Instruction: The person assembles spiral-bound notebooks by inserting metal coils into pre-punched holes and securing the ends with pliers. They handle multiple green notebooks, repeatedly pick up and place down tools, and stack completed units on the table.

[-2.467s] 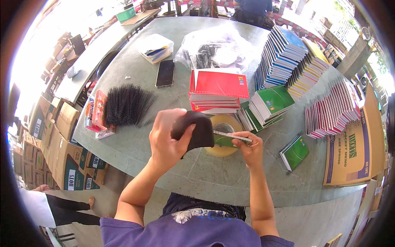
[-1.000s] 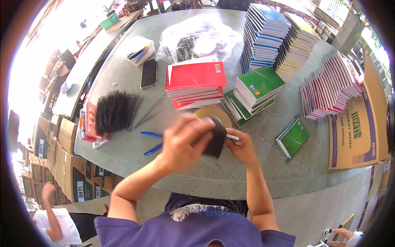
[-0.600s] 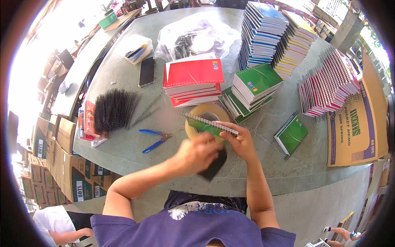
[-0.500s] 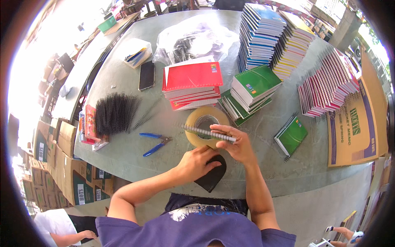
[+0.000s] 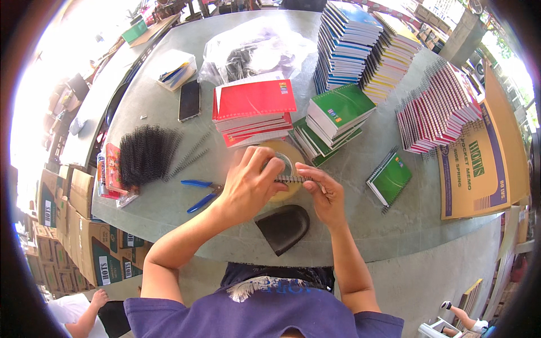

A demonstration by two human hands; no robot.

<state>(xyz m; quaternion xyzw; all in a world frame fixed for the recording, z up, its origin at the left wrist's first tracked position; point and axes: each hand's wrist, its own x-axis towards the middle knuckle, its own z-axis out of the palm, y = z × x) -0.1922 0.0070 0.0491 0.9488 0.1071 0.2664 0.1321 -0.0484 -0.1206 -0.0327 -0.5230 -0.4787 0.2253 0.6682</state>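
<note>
Between my two hands is a small spiral notebook (image 5: 291, 179), seen edge-on with its wire coil toward me. My left hand (image 5: 248, 177) closes its fingers on the coil's left end, and my right hand (image 5: 325, 192) grips the right end between thumb and fingers. The cover is hidden. Beneath them lies a roll of yellowish tape (image 5: 280, 149), partly covered by my left hand. Close below, a black rounded flat pad (image 5: 283, 228) lies on the table. To the left of my left wrist are blue-handled pliers (image 5: 204, 194).
Red notebooks (image 5: 253, 100) and green notebooks (image 5: 342, 106) are stacked beyond my hands. Loose black coils (image 5: 147, 155) lie left; a phone (image 5: 189, 101) is farther back. One green spiral notebook (image 5: 390, 179), coiled red notebooks (image 5: 442, 112) and a carton (image 5: 479, 169) stand right.
My left hand has left the black pad and moved up to take the left end of the notebook's coil. My right hand still holds the other end. The view has shifted slightly.
</note>
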